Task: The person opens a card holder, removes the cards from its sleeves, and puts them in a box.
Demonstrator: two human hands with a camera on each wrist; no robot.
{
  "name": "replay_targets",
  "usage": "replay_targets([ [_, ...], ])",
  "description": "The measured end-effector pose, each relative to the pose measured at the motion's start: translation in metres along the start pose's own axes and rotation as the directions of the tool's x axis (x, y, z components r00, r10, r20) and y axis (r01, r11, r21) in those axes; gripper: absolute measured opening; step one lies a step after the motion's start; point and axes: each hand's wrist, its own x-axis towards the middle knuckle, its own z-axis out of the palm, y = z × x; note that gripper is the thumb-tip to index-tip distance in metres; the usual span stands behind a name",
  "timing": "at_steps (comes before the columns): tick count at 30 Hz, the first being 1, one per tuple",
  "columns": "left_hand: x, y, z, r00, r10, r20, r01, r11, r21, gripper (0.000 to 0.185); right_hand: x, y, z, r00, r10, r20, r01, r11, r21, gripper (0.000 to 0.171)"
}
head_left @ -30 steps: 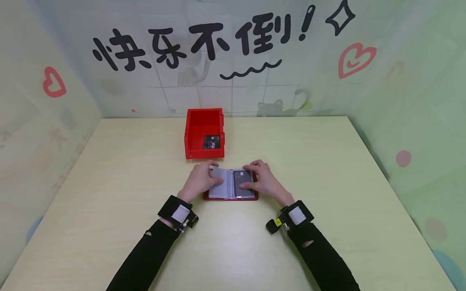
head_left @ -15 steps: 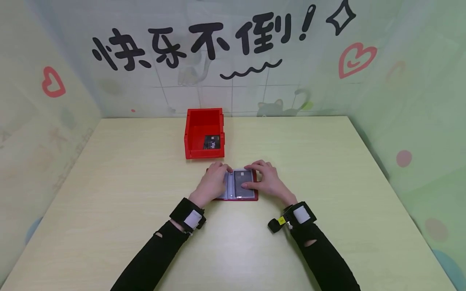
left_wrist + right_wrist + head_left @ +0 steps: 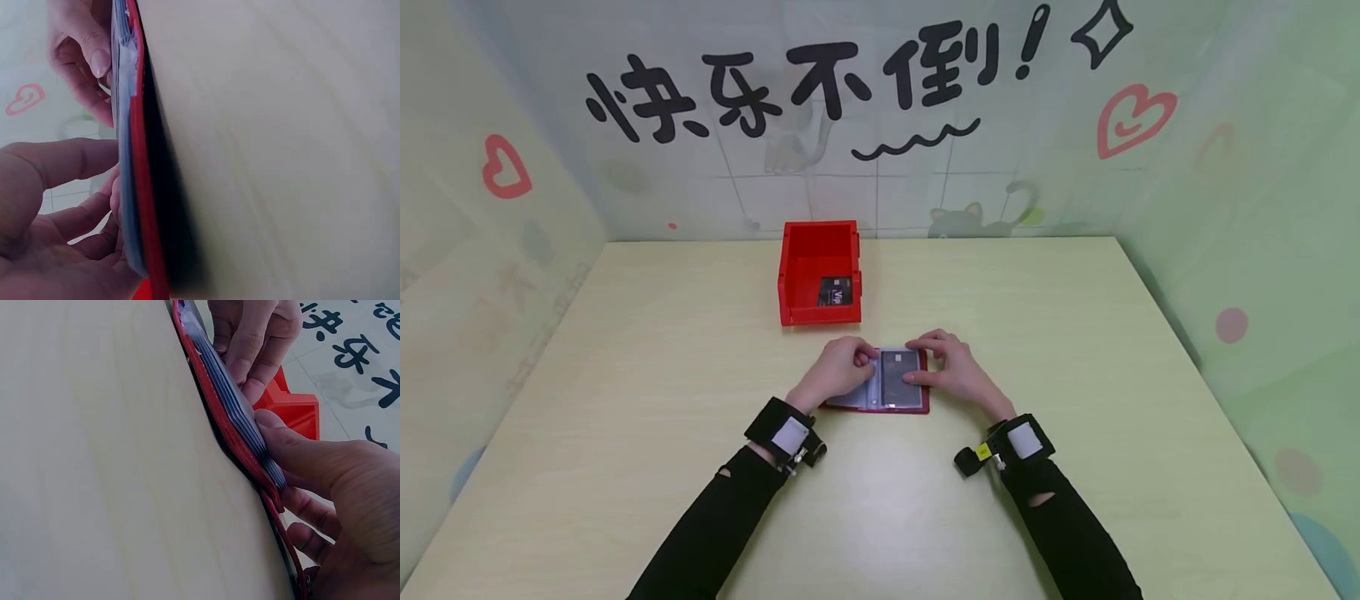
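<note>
A small red-covered card holder lies spread on the table, with clear plastic sleeves inside. A dark card with a chip shows in its right-hand sleeve. My right hand pinches the holder's right side, thumb over the sleeve and fingers at the outer edge. The right wrist view shows that thumb against a stack of sleeves. My left hand is over the left side, bent fingertips near the spine. In the left wrist view its thumb reaches the sleeves; I cannot tell whether it pinches one.
Behind the holder stands a red plastic bin, with a black card marked VIP inside. The pale wooden table meets printed curtains at the back and both sides. Each wrist wears a black camera band.
My left hand moved right across the holder to the spine, then drew back slightly left, uncovering more of the left side. My right hand stays at the right edge, its thumb shifted slightly right.
</note>
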Motion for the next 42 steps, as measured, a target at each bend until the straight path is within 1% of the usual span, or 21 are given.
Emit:
replay_targets([
  [4, 0.0026, -0.0012, -0.0016, 1.000, -0.014, 0.012, 0.014, 1.000, -0.021, 0.025, -0.0004, -0.0003, -0.0003, 1.000, -0.007, -0.002, 0.007, 1.000, 0.003, 0.054],
  [11, 0.0027, 0.0035, -0.0030, 0.997, -0.078, 0.030, 0.080, 0.994, -0.069, 0.027, -0.0009, -0.0006, -0.0004, 1.000, 0.014, 0.004, -0.014, 1.000, 0.018, 0.054],
  [18, 0.0017, 0.0068, -0.0049, 0.989, -0.137, 0.063, 0.146, 0.977, -0.153, 0.030, -0.0005, 0.0013, -0.0007, 1.000, 0.003, -0.003, -0.003, 1.000, 0.007, 0.054],
  [24, 0.0025, 0.0084, -0.0043, 0.983, -0.168, 0.073, 0.179, 0.967, -0.182, 0.033, -0.0011, -0.0014, -0.0010, 1.000, -0.001, -0.008, 0.001, 1.000, -0.001, 0.053],
  [29, 0.0029, 0.0076, -0.0064, 0.980, -0.180, 0.089, 0.194, 0.960, -0.203, 0.036, -0.0006, -0.0038, 0.0000, 1.000, -0.008, -0.016, 0.008, 1.000, -0.005, 0.052],
  [34, 0.0036, 0.0067, -0.0094, 0.978, -0.184, 0.098, 0.202, 0.954, -0.222, 0.039, 0.0006, -0.0021, 0.0020, 0.999, -0.024, -0.029, 0.023, 0.999, -0.037, 0.052],
  [38, 0.0043, 0.0068, -0.0096, 0.978, -0.177, 0.112, 0.200, 0.950, -0.239, 0.039, 0.0006, -0.0023, 0.0021, 0.999, -0.028, -0.040, 0.026, 0.999, -0.046, 0.052],
  [42, 0.0055, 0.0064, -0.0089, 0.976, -0.184, 0.112, 0.208, 0.944, -0.258, 0.038, 0.0006, -0.0022, 0.0022, 0.999, -0.029, -0.046, 0.026, 0.998, -0.055, 0.053],
])
